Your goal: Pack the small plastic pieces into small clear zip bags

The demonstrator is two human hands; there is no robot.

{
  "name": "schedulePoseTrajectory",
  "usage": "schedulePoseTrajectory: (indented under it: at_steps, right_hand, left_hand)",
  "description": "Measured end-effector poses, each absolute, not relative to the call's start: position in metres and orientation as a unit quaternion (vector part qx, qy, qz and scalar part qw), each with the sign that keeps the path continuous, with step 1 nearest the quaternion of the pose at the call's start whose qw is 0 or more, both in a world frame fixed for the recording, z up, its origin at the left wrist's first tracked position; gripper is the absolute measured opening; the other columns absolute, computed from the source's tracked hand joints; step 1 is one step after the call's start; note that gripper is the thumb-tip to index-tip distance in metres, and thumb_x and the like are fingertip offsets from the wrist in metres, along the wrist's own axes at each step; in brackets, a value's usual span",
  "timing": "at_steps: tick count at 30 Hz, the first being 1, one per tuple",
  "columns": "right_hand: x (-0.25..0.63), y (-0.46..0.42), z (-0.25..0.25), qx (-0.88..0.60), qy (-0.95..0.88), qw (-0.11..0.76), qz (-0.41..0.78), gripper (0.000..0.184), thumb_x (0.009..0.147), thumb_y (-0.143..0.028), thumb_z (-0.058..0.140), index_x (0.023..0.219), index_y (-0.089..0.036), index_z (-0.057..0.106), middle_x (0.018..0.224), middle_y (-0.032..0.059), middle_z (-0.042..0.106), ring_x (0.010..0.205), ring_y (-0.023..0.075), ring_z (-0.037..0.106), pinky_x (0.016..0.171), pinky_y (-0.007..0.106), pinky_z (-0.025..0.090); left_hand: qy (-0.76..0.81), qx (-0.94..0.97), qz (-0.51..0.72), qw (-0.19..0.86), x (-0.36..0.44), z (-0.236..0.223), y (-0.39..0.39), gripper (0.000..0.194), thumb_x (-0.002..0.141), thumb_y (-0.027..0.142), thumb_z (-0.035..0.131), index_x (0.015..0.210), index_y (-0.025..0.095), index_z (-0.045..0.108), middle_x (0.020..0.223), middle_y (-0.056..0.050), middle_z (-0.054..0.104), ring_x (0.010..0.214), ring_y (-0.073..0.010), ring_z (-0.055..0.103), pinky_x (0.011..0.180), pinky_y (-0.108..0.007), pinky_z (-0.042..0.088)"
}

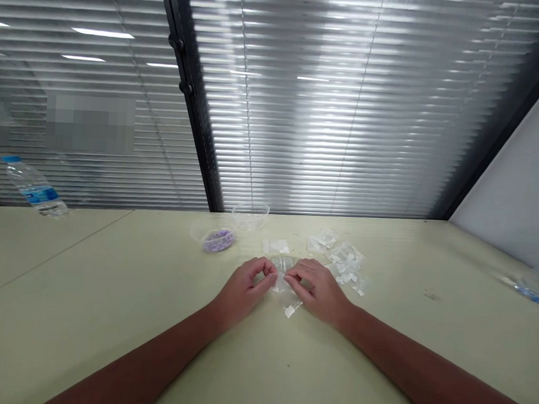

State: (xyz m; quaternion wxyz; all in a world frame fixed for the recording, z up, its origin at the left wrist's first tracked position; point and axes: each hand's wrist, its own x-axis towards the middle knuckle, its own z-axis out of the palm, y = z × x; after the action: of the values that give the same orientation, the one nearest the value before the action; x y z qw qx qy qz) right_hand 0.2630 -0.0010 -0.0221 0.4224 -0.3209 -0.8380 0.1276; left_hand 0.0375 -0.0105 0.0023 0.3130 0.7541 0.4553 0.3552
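While both wrists rest low over the table (424, 349), the left hand (245, 290) and the right hand (315, 293) meet around a small clear plastic bag (281, 274), which lies just ahead of them at the centre of this scene. The left hand is curled nearly closed, its fingertips (270, 275) pinching at the bag's left side. The right hand is also mostly closed, with its fingers (295, 279) drawn in at the bag's right side. Both seem to have hold of the thin plastic, though the fingers hide the exact grip. Thin plastic like this is best held by the finger pads, close to its edge, with both hands near each other and the pressure light, so that it neither slips nor creases.

Counting from the hands, with twelve o'clock straight ahead, another small bag (275, 246) lies at twelve o'clock and a heap of small bags (345, 263) at about two. A white scrap (289, 311) sits near six o'clock. A clear bowl (217, 238) with pale purple bits lies at eleven, and a second clear bowl (249, 215) stands just beyond it. Far off, a plastic water bottle (34, 186) lies at ten o'clock, and another bottle (527, 288) lies at about three.
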Motion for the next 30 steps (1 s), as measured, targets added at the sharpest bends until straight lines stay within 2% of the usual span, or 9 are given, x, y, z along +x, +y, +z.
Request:
schedulePoseTrajectory:
  at_steps: [4, 10, 19, 26, 30]
  right_hand:
    - [0.2627, -0.0020, -0.0218, -0.316, -0.838, 0.424, 0.138, 0.017, 0.104, -0.026, 0.056, 0.093, -0.024, 0.069, 0.083, 0.0018, 0.069, 0.080, 0.0176, 0.062, 0.076, 0.033, 0.046]
    - [0.2635, -0.0013, -0.0231, -0.314, -0.841, 0.418, 0.142, 0.017, 0.104, -0.027, 0.056, 0.095, -0.025, 0.070, 0.083, 0.0030, 0.069, 0.080, 0.0186, 0.062, 0.075, 0.033, 0.046]
    - [0.2642, -0.0029, -0.0203, -0.317, -0.842, 0.412, 0.143, 0.016, 0.104, -0.024, 0.057, 0.096, -0.024, 0.071, 0.083, 0.0028, 0.069, 0.080, 0.0180, 0.062, 0.073, 0.031, 0.047]
    - [0.2630, -0.0033, -0.0187, -0.314, -0.837, 0.420, 0.154, 0.015, 0.103, -0.024, 0.058, 0.095, -0.023, 0.070, 0.083, 0.0025, 0.069, 0.078, 0.0171, 0.061, 0.072, 0.031, 0.047]
    - [0.2632, -0.0033, -0.0191, -0.313, -0.836, 0.422, 0.159, 0.015, 0.103, -0.023, 0.058, 0.094, -0.023, 0.070, 0.083, 0.0019, 0.069, 0.078, 0.0168, 0.061, 0.072, 0.031, 0.047]
  left_hand:
    - [0.459, 0.728, 0.351, 0.369, 0.0364, -0.0004, -0.0086, 0.024, 0.096, 0.041, 0.057, 0.088, 0.019, 0.064, 0.084, 0.000, 0.061, 0.077, -0.0155, 0.054, 0.067, -0.025, 0.041]
    - [0.442, 0.704, 0.345, 0.435, 0.0350, -0.0012, -0.0038, 0.025, 0.096, 0.042, 0.059, 0.085, 0.019, 0.061, 0.079, 0.002, 0.058, 0.074, -0.0143, 0.051, 0.071, -0.025, 0.040]
    - [0.434, 0.716, 0.315, 0.446, 0.0357, -0.0035, -0.0022, 0.024, 0.097, 0.043, 0.059, 0.091, 0.020, 0.065, 0.080, 0.002, 0.064, 0.072, -0.0143, 0.052, 0.068, -0.024, 0.038]
    - [0.431, 0.714, 0.309, 0.457, 0.0346, -0.0025, -0.0032, 0.033, 0.092, 0.049, 0.067, 0.088, 0.017, 0.068, 0.076, 0.003, 0.054, 0.071, -0.0128, 0.045, 0.064, -0.023, 0.033]
    - [0.433, 0.710, 0.316, 0.457, 0.0345, -0.0051, -0.0019, 0.034, 0.089, 0.050, 0.072, 0.086, 0.016, 0.072, 0.073, 0.003, 0.054, 0.070, -0.0126, 0.045, 0.065, -0.024, 0.033]
